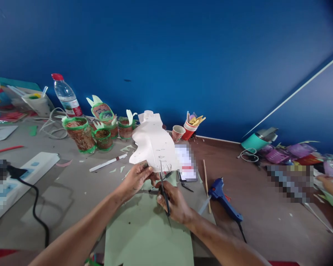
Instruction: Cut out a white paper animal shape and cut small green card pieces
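the left hand [140,177] pinches the white paper [154,138] at its low edge, near seven o'clock. the paper is in the middle and could flop, being thin, so a cut might go crooked. the scissors [163,192] point to twelve o'clock, close to the left hand, so a slip might nip it. the right hand [177,201] holds the scissors at five o'clock. the glue gun [224,200] lies at four o'clock; if it is hot, a bump could burn.

the brown cups [81,136] at nine o'clock look round and rough, with green rims. the paper has wavy sides. the glue gun looks smooth and blue.
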Demonstrator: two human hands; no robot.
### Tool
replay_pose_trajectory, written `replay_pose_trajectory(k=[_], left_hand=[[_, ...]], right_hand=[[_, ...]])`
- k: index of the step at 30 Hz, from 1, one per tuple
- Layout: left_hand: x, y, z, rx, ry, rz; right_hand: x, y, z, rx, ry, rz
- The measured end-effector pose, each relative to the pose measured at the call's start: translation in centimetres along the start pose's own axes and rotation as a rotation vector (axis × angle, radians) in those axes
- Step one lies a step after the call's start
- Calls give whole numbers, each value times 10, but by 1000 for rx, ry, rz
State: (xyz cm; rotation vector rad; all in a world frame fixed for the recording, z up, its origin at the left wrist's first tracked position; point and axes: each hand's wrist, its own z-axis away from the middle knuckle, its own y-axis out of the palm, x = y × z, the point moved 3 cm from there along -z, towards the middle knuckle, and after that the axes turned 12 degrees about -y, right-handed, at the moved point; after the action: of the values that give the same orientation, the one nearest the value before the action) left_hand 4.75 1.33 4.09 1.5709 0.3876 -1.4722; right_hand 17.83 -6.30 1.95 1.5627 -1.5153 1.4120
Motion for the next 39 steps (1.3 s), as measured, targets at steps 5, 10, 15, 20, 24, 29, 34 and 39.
replay_pose_trajectory(k=[5, 10, 15, 20, 24, 29, 34, 39], left_hand=[[0, 1, 0, -25, -9, 14], [1, 2, -1, -37, 2, -23], [-3, 8, 0, 3, 17, -100], [-3, 7, 0, -7, 33, -152], [1, 4, 0, -17, 47, -166], [2, 3, 0, -26, 42, -185], [1, 4, 0, -38, 48, -168], [1, 5, 0, -43, 42, -161]], right_hand=[[0, 1, -1, -12, -9, 28], [-2, 2, -1, -25, -14, 74], [-6, 2, 0, -31, -28, 100], [-8, 2, 1, -23, -23, 99], [-8, 2, 1, -37, -5, 117], [-5, 2, 0, -35, -5, 105], [-5, 2, 0, -29, 8, 129], [-5, 1, 0, -26, -6, 161]])
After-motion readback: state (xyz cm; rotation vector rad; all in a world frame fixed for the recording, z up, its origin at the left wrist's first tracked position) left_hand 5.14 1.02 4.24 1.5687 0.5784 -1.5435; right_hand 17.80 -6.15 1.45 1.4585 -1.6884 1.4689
